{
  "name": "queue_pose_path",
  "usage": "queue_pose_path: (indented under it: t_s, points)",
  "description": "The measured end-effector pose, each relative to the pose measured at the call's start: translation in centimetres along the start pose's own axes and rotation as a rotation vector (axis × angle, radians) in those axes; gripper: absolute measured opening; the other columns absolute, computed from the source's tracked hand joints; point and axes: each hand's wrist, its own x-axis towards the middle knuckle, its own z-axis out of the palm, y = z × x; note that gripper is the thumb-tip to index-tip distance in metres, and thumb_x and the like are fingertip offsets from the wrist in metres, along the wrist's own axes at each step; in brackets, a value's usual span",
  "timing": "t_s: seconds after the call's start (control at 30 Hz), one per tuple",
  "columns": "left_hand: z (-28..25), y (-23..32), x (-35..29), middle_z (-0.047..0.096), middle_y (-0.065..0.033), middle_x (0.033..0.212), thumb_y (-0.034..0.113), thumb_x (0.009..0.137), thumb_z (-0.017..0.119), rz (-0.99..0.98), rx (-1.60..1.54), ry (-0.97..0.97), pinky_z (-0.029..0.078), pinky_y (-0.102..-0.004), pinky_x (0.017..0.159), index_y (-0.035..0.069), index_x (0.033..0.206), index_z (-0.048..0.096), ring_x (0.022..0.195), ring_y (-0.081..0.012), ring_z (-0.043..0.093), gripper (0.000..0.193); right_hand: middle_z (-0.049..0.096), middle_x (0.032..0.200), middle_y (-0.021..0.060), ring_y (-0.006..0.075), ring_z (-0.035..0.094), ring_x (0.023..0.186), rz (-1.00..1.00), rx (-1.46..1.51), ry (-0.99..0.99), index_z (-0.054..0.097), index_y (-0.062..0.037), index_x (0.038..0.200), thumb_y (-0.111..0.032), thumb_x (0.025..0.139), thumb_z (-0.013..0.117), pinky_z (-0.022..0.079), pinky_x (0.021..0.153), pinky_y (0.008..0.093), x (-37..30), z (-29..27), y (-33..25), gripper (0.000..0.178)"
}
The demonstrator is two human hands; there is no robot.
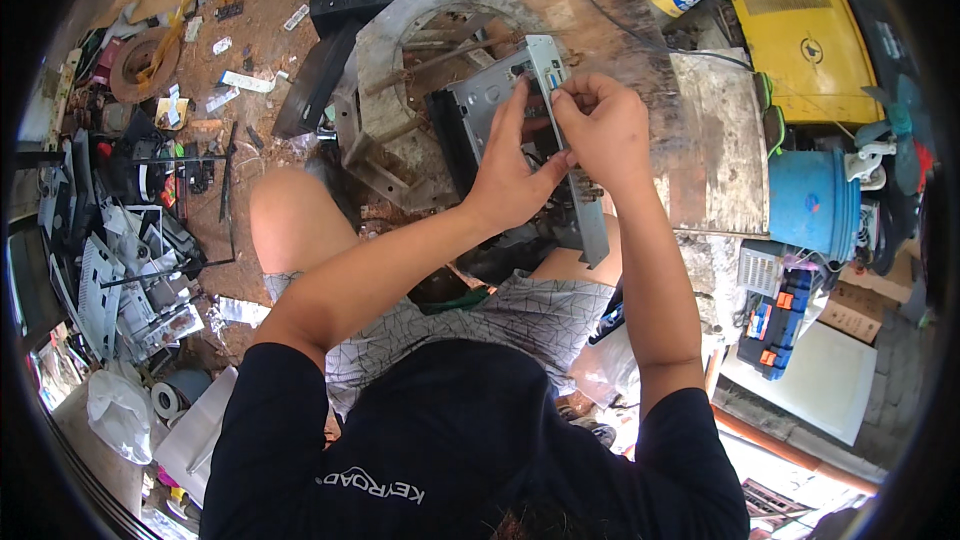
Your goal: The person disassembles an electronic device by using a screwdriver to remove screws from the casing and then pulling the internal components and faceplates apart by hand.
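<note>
A grey metal electronics chassis (478, 95) stands tilted in front of me, above my lap. Its long narrow side panel (592, 230) runs down its right side, with small blue and green parts near the top. My left hand (508, 180) grips the chassis, its fingers reaching inside and its thumb pressed toward the panel. At the panel's upper part my right hand (612, 130) is closed in a pinch. Whatever lies between those fingertips is too small or hidden to make out. A black strip (452, 145) edges the chassis on the left.
Behind the chassis stands a worn ring-shaped metal frame (378, 65). A wooden board (725, 150) lies to the right, with a blue bucket (808, 202) and a yellow case (805, 45) beyond. Scrap metal parts (140, 280) pile up at left. A black cable (640, 35) crosses the board.
</note>
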Motion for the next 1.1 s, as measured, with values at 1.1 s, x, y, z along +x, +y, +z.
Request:
queue_pose_path:
  t_s: [1.1]
  points:
    - [-0.5,0.1,0.4,0.045,-0.0197,0.137,0.013,0.079,0.081,-0.082,-0.058,0.015,0.050,-0.0394,0.099,-0.006,0.153,0.019,0.118,-0.0269,0.058,0.098,0.071,0.077,0.0157,0.0293,0.071,0.069,-0.163,-0.110,-0.041,0.073,-0.0003,0.086,-0.031,0.086,0.070,0.054,0.068,0.0402,0.8,-0.6,0.7,0.031]
